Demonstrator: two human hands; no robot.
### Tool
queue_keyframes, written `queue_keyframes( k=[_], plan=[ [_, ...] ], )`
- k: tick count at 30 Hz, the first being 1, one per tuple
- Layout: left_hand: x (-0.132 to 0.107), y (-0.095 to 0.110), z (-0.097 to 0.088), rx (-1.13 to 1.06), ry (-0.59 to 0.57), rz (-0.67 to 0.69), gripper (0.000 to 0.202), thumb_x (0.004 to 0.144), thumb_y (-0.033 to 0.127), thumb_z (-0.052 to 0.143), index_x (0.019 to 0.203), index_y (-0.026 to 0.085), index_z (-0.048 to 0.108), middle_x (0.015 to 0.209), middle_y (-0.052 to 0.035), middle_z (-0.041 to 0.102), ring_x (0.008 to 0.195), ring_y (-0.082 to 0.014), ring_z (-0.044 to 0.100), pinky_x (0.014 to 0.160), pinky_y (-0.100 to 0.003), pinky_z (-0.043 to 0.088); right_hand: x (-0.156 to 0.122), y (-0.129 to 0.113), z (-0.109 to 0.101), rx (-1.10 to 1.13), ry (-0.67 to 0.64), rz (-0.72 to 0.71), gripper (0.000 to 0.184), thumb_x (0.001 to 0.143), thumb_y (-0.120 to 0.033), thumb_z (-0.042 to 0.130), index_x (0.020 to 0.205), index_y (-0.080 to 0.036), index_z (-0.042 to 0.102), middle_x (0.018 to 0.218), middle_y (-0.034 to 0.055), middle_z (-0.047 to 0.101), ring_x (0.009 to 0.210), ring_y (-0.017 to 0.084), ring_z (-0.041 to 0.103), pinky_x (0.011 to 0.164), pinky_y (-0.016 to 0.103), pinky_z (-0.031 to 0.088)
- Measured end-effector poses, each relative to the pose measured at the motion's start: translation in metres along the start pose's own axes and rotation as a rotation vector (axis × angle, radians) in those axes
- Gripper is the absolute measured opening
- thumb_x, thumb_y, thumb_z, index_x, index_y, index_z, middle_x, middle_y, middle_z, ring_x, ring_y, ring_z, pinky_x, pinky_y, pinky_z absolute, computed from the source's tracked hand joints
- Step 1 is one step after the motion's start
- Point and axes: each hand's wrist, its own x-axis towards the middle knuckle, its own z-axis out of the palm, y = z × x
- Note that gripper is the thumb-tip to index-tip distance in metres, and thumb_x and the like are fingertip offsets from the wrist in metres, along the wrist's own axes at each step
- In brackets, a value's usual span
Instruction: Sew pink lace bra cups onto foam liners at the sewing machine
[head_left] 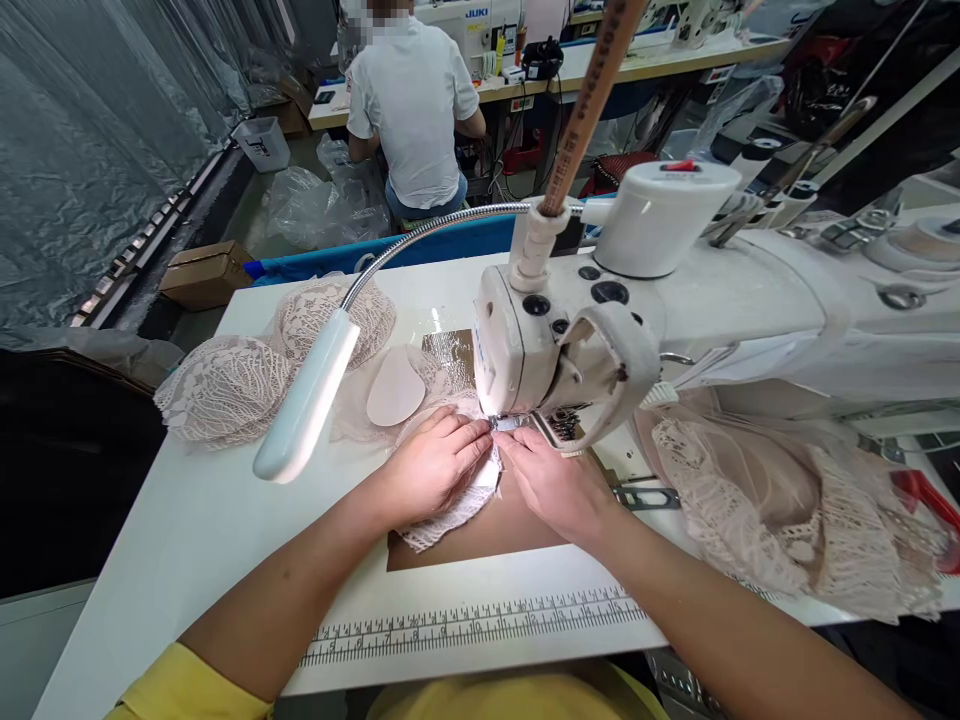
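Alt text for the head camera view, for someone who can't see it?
The left hand lies on pale lace fabric at a white sewing machine, the right hand close beside it. Rounded lace pieces lie left, a lace bundle right; beyond, another person sits.

A bright yellow sleeve [193,682] is covering the upper part of the left arm [300,578], ending in a plain hem. A matching yellow top [517,698] is showing in soft folds below the near edge of the counter [172,545]. The right forearm [697,590] and both hands [439,465] are going bare.
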Motion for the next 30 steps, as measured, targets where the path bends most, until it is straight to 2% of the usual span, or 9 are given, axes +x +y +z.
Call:
queue_keyframes(
  k=[6, 13, 18, 21, 25, 30],
  plan=[
    [0.0001, -0.0007, -0.0019, -0.017, -0.005, -0.006, 0.03, 0.09, 0.014, 0.045, 0.118, 0.012, 0.058, 0.122, -0.0154, 0.061, 0.103, -0.0256, 0.055, 0.094, -0.048, 0.043, -0.002, 0.0014, -0.0028, 0.008, -0.02, 0.003, 0.035, 0.084, -0.009, 0.046, 0.11, -0.018, 0.068, 0.101, 0.0081, 0.066, 0.074, 0.015, 0.056, 0.059, 0.027, 0.039],
    [0.0005, -0.0037, -0.0038, -0.087, -0.027, -0.014, 0.026, 0.087, 0.01, 0.047, 0.111, 0.014, 0.059, 0.105, -0.0125, 0.063, 0.098, -0.0236, 0.054, 0.089, -0.041, 0.044, -0.0045, 0.0034, -0.0072, 0.022, -0.012, -0.074, 0.032, 0.086, -0.01, 0.044, 0.095, -0.019, 0.073, 0.085, 0.0062, 0.062, 0.066, 0.014, 0.05, 0.055, 0.027, 0.033],
    [0.0011, -0.0064, -0.0059, -0.059, -0.062, -0.011, 0.026, 0.087, 0.01, 0.048, 0.109, 0.013, 0.059, 0.1, -0.0118, 0.062, 0.092, -0.0235, 0.053, 0.081, -0.037, 0.046, -0.0043, 0.0024, -0.0065, 0.002, -0.001, -0.084, 0.034, 0.086, -0.011, 0.044, 0.104, -0.021, 0.071, 0.083, 0.0052, 0.062, 0.063, 0.014, 0.048, 0.053, 0.028, 0.03],
    [-0.0009, -0.0061, -0.0051, -0.053, -0.07, -0.006, 0.025, 0.089, 0.012, 0.047, 0.111, 0.014, 0.059, 0.107, -0.0116, 0.062, 0.091, -0.0224, 0.053, 0.082, -0.037, 0.046, -0.004, 0.0011, -0.0066, -0.024, -0.031, -0.073, 0.032, 0.087, -0.011, 0.044, 0.1, -0.021, 0.072, 0.082, 0.0055, 0.062, 0.064, 0.014, 0.049, 0.053, 0.029, 0.029],
    [-0.0022, -0.002, -0.0018, -0.078, -0.032, -0.013, 0.029, 0.092, 0.013, 0.042, 0.117, 0.015, 0.056, 0.12, -0.0114, 0.06, 0.101, -0.0227, 0.054, 0.086, -0.037, 0.048, -0.0034, -0.0008, -0.0076, -0.034, -0.07, -0.052, 0.033, 0.082, -0.007, 0.046, 0.101, -0.02, 0.07, 0.08, 0.0055, 0.062, 0.069, 0.016, 0.052, 0.054, 0.029, 0.031],
    [0.0006, 0.0016, 0.0026, -0.076, 0.001, -0.057, 0.031, 0.092, 0.013, 0.042, 0.12, 0.013, 0.054, 0.118, -0.0144, 0.061, 0.098, -0.0231, 0.056, 0.083, -0.038, 0.052, -0.0017, -0.0017, -0.0081, -0.034, -0.067, -0.012, 0.037, 0.08, -0.005, 0.047, 0.108, -0.019, 0.068, 0.083, 0.0057, 0.066, 0.073, 0.018, 0.054, 0.056, 0.03, 0.034]
  ],
)
